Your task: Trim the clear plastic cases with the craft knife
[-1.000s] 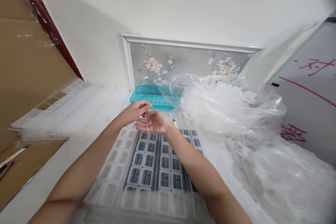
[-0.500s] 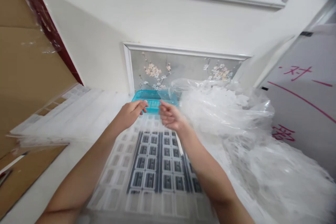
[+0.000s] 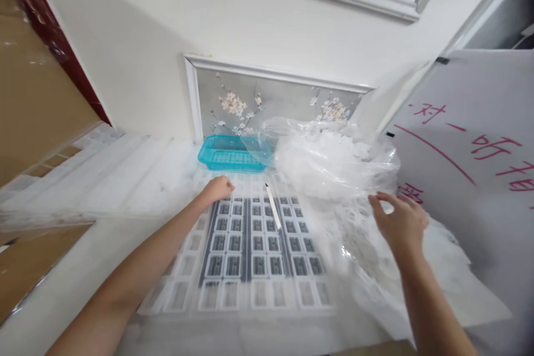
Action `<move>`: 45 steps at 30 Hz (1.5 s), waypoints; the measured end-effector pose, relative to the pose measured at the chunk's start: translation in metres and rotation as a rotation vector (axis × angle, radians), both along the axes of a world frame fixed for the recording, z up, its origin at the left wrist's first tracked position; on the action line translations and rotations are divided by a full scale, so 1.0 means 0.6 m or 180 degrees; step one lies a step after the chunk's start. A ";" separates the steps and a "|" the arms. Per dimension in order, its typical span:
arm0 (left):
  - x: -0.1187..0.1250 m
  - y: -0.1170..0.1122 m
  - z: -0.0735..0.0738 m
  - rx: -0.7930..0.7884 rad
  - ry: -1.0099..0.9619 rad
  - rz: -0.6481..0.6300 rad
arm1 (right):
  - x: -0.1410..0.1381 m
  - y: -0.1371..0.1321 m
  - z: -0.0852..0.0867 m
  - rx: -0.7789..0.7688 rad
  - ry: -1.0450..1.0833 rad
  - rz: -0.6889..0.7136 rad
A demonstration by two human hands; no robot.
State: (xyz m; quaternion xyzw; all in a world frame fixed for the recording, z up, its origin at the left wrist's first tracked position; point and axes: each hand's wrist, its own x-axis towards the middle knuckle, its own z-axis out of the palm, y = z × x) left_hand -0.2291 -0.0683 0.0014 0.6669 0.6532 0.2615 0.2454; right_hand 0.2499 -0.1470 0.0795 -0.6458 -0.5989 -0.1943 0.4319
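Observation:
My left hand (image 3: 219, 188) is closed above the far left part of a translucent plastic tray (image 3: 267, 295) with rows of rectangular pockets. Its fingertips are pressed together, and anything between them is too small to make out. Dark pieces (image 3: 233, 242) show in the middle columns of pockets. A white pen-like stick (image 3: 273, 207) with a dark tip lies across the tray. Off to the right, my right hand (image 3: 399, 222) hangs over the clear plastic bags, thumb and forefinger pinched into a ring. Whether it holds anything cannot be seen.
A turquoise plastic basket (image 3: 234, 164) stands behind the tray. Beside it bulges a clear bag (image 3: 329, 161) of white pieces. Stacked translucent trays (image 3: 95, 178) lie left, near cardboard (image 3: 41, 272). A whiteboard (image 3: 479, 122) with red writing leans at right.
My right hand has swung from in front of the basket out to the right over the bags. My left hand has drawn back slightly and closed. The camera view has shifted right.

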 end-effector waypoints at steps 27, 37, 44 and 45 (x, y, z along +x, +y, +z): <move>0.001 -0.039 0.034 -0.1226 -0.0045 -0.0482 | -0.503 0.113 -0.110 -0.3173 0.0724 0.2582; -0.015 -0.067 0.013 -0.0998 -0.0292 -0.0562 | -0.483 0.104 -0.106 -0.3521 0.0554 0.3144; -0.001 -0.154 -0.013 -0.0214 -0.0170 -0.0589 | -0.485 0.094 -0.099 -0.3793 0.0591 0.3253; 0.001 -0.162 -0.017 -0.0033 -0.0180 -0.0510 | -0.486 0.091 -0.099 -0.3863 0.0553 0.3239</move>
